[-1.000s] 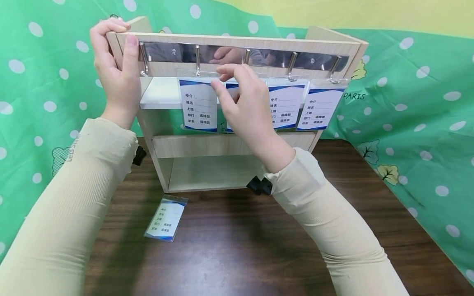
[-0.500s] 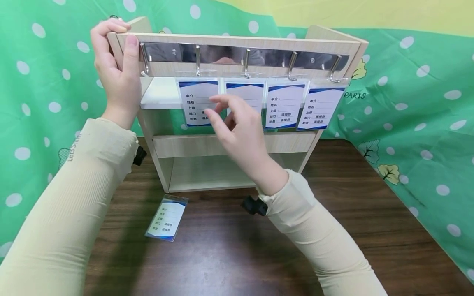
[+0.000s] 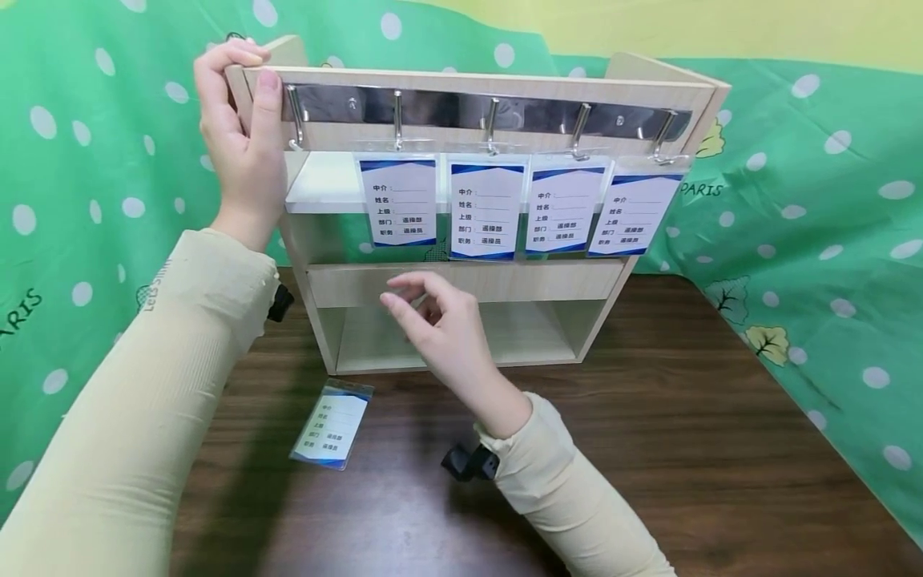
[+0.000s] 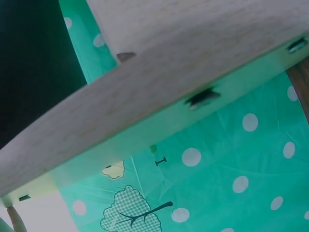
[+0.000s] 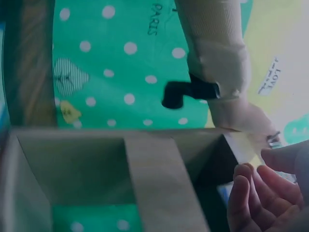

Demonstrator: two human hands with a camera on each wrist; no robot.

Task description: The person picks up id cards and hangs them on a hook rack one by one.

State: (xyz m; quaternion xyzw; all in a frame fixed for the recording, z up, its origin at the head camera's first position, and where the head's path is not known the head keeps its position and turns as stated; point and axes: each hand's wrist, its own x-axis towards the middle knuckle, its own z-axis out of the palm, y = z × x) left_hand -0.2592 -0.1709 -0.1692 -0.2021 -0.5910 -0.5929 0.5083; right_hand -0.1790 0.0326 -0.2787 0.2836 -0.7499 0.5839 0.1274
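My left hand (image 3: pixel 245 148) grips the upper left corner of a light wooden shelf (image 3: pixel 548 282), thumb on the front board and fingers over the top. A metal hook strip (image 3: pixel 447 108) runs along that board. Clear-sleeved badges hang from its hooks: one badge (image 3: pixel 400 204), a second badge (image 3: pixel 486 212), a third badge (image 3: pixel 566 210) and a fourth badge (image 3: pixel 638 215). The leftmost hook (image 3: pixel 296 116) bears no badge. In front of the lower shelf, my right hand (image 3: pixel 447 332) holds nothing, its fingers loosely bent. Another badge (image 3: pixel 333 426) lies on the table, left of it.
The shelf stands on a dark wooden table (image 3: pixel 649 449). Green polka-dot cloth (image 3: pixel 815 224) hangs behind and at both sides. The left wrist view shows mostly a wooden panel (image 4: pixel 145 101) and the cloth.
My right hand has come down and slightly left, away from the second hanging badge, which is uncovered now. My left hand has kept its grip on the shelf.
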